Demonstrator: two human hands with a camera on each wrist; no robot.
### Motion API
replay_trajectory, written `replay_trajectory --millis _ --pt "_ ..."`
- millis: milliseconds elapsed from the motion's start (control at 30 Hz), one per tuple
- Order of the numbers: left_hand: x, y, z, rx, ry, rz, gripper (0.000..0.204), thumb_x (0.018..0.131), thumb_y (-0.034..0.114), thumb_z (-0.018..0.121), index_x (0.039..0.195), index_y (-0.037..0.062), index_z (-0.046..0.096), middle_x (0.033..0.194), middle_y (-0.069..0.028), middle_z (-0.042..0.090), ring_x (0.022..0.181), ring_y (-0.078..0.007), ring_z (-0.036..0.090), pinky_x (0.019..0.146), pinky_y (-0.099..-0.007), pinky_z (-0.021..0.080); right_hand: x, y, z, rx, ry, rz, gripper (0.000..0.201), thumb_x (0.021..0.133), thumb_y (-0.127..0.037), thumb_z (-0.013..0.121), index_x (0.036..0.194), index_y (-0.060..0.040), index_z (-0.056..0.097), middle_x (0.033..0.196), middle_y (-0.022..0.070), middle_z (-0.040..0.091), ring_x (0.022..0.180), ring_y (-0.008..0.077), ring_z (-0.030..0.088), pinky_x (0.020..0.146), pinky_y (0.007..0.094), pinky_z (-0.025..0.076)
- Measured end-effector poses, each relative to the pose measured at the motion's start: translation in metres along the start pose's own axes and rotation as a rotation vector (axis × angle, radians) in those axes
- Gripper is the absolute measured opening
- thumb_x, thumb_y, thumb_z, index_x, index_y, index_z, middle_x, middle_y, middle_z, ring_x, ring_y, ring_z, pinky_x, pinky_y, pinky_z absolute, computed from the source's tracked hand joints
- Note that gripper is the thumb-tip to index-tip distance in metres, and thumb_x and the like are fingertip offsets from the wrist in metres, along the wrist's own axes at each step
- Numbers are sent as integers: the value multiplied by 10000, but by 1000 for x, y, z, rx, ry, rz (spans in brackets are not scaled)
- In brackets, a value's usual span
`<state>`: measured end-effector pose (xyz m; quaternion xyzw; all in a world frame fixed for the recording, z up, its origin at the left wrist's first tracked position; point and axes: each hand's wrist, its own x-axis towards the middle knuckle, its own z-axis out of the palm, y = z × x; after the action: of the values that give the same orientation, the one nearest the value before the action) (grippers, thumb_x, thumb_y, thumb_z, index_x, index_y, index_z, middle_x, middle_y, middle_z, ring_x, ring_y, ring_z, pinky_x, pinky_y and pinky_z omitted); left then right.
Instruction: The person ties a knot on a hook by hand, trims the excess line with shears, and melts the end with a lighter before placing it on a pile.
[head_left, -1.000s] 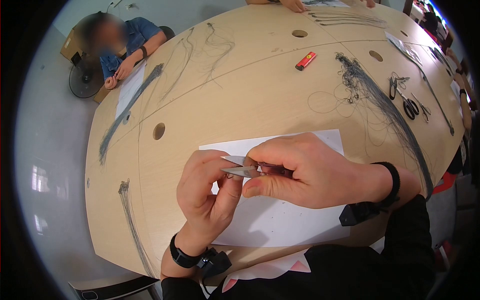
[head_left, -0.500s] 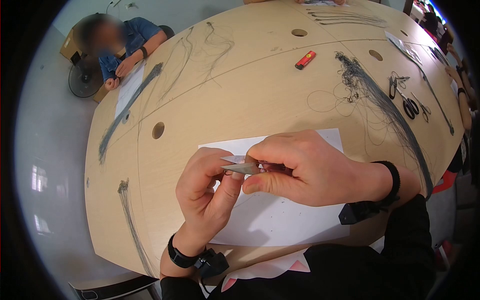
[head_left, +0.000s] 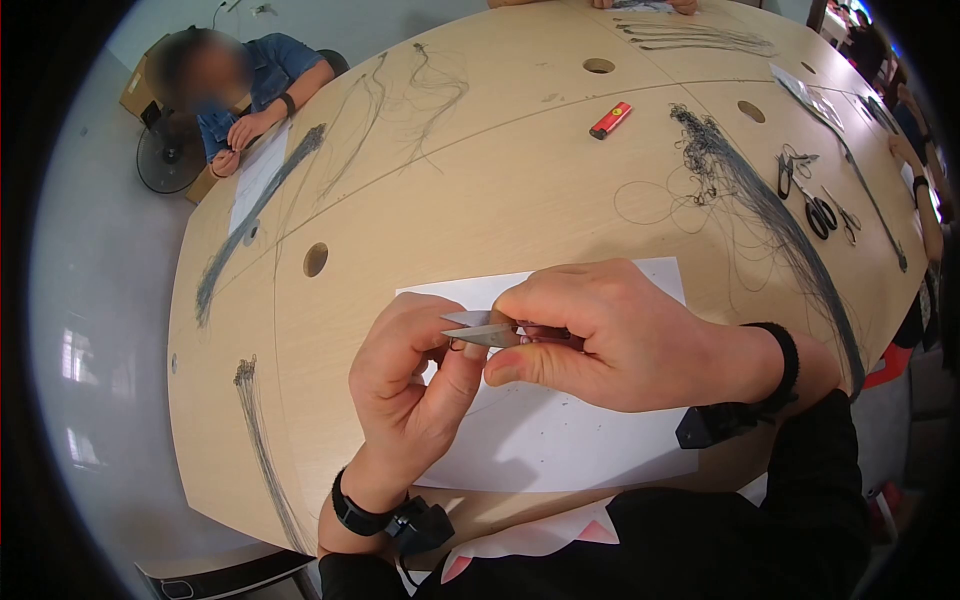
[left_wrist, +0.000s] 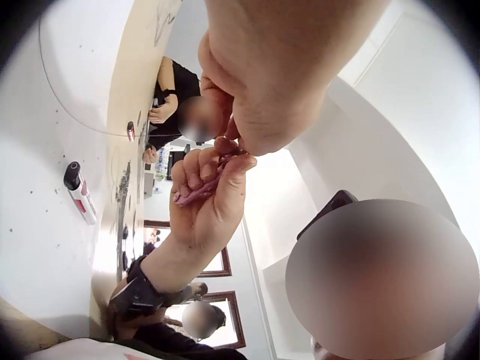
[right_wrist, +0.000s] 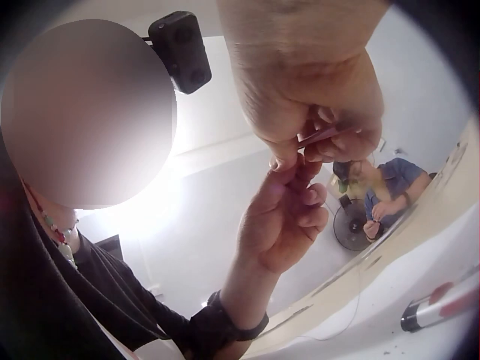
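Trimming in hand: right hand (head_left: pixel 630 340) grips snips (head_left: pixel 485 333), blades nearly shut.
Left hand (head_left: pixel 415 380) pinches something tiny at nine o'clock of blades; next needs steady alignment.

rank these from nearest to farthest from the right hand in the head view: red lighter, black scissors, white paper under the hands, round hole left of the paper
1. White paper: right under the right hand.
2. Round hole: to the left, on the table.
3. Black scissors: far right. Nearly level with the hole; hard to call.
4. Red lighter: farther up the table.
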<state>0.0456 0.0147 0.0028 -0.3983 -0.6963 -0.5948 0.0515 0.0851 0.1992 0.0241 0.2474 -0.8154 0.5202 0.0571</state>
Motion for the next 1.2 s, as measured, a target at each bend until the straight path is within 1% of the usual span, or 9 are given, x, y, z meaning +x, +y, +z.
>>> replay_trajectory --millis 200,267,600,733,767,833,867,1000,1200 --pt "-1 -1 -2 22 -18 -7 121 783 -15 566 902 -8 544 852 -80 533 679 -101 499 552 -197 415 0 1 0 7 6 -2 307 800 -259 588 707 25 516 609 159 508 546 328 481 497 373 356" --pt "-1 -1 -1 12 -12 -14 120 782 -12 568 900 -8 544 852 -80 533 680 -101 498 553 -198 415 -1 6 2 -33 2 -33 273 765 -249 654 825 1 563 603 72 469 503 185 421 471 291 329" --pt "-1 4 0 -47 -16 -90 88 806 -7 552 892 -9 532 855 -77 533 693 -101 505 584 -201 423 -1 10 4 0 42 -75 247 778 -232 641 819 0 566 617 77 487 509 174 431 476 279 338" --pt "2 7 2 -228 -33 -164 67 829 8 530 895 -7 524 856 -71 533 700 -98 509 600 -206 429 -1 -2 -5 159 17 161 232 792 -187 633 869 18 554 619 23 475 543 81 419 480 232 335" --pt "2 8 5 -229 5 -185 76 840 60 527 882 -1 512 819 -73 524 633 -96 503 533 -195 402 0 -3 -7 208 38 244 220 798 -159 626 885 26 548 622 3 465 560 52 410 484 216 333" --pt "3 10 5 -229 45 -208 112 851 113 523 869 4 500 781 -75 515 567 -95 496 466 -183 375 1 1 -6 212 42 214 209 796 -135 616 895 33 542 634 -7 463 574 41 409 490 207 335" --pt "3 10 3 -298 5 -249 76 851 68 512 886 0 508 821 -66 525 642 -95 506 545 -202 413 1 3 -5 216 49 185 200 794 -111 606 904 41 536 645 -17 461 587 30 407 496 198 337" --pt "-2 12 6 -450 -54 -391 64 852 24 501 905 -9 515 866 -51 536 726 -91 516 639 -224 454 1 0 3 421 159 112 147 773 -99 571 764 35 511 579 55 474 531 104 461 489 255 382" --pt "-6 8 9 -407 -109 -438 76 854 34 510 920 3 531 870 -32 560 742 -69 515 652 -208 447 0 9 7 66 161 -72 121 742 -70 572 781 22 503 640 113 532 563 224 550 512 305 419"
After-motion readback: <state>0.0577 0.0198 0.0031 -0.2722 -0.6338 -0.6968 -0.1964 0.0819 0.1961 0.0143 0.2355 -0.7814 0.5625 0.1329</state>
